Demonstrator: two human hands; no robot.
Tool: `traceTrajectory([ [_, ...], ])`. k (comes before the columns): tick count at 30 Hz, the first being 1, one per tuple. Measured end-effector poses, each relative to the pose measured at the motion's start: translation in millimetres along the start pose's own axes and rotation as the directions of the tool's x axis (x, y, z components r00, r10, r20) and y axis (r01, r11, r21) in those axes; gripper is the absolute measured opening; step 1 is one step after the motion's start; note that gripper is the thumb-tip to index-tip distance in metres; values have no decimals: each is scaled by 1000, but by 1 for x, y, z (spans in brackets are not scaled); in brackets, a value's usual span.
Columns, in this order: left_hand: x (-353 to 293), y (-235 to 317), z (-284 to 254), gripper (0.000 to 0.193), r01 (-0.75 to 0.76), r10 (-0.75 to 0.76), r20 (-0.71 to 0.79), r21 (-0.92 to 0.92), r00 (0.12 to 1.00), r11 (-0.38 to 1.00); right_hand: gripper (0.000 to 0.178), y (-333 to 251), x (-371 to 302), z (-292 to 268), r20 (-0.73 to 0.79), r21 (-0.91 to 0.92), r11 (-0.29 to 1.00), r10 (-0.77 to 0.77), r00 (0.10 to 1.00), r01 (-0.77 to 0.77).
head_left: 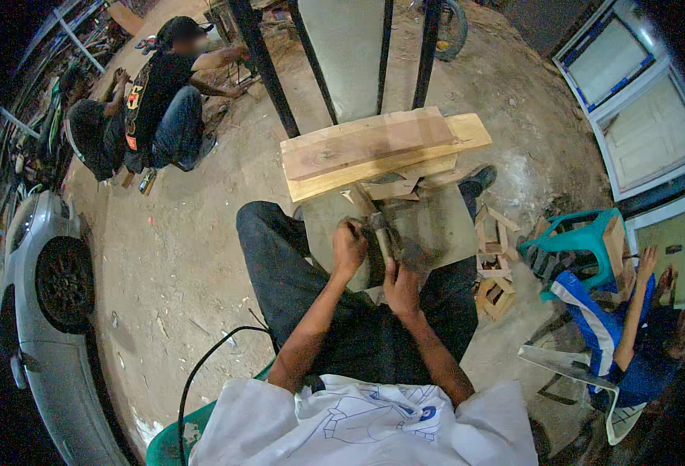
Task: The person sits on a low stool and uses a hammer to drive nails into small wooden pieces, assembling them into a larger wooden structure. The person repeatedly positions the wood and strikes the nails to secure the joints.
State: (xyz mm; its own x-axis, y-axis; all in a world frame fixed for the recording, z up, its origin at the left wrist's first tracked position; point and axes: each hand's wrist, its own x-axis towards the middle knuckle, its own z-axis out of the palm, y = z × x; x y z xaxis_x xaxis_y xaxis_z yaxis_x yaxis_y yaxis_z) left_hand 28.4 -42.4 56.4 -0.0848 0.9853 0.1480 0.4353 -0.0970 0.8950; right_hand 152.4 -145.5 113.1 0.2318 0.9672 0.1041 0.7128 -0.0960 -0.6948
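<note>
My right hand is closed round the pale handle of what looks like a hammer, its dark head up beside my left hand. My left hand has its fingers pinched together close to a narrow wood piece; what they hold, if anything, is too small to make out. Both hands are over a grey-beige flat surface between my knees. Beyond them, thick wooden boards lie stacked crosswise, with smaller wood offcuts at their near side.
Black metal bars rise behind the boards. Small wooden frames and a green plastic stool are at right, near a seated person. Two people crouch at far left. A silver car stands left; white-framed panels lean right.
</note>
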Motion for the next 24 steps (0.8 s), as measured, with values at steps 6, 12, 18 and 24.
traceTrajectory([
  [6, -4, 23, -2, 7, 3, -3, -22, -24, 1000, 1000, 33, 1, -13, -8, -173, 104, 990, -71, 982, 90],
  [12, -4, 11, 2, 8, 64, -61, -54, 56, 997, 996, 33, 5, 3, -5, -77, 91, 994, -46, 996, 53],
  [18, -2, 16, 1, 11, 75, -72, -36, 66, 997, 995, 32, 12, -2, -3, -39, 99, 995, -16, 999, 20],
  [24, -1, 23, -1, 14, 128, -126, -39, 52, 991, 990, 34, -15, -2, -20, -47, 168, 985, 38, 998, -29],
])
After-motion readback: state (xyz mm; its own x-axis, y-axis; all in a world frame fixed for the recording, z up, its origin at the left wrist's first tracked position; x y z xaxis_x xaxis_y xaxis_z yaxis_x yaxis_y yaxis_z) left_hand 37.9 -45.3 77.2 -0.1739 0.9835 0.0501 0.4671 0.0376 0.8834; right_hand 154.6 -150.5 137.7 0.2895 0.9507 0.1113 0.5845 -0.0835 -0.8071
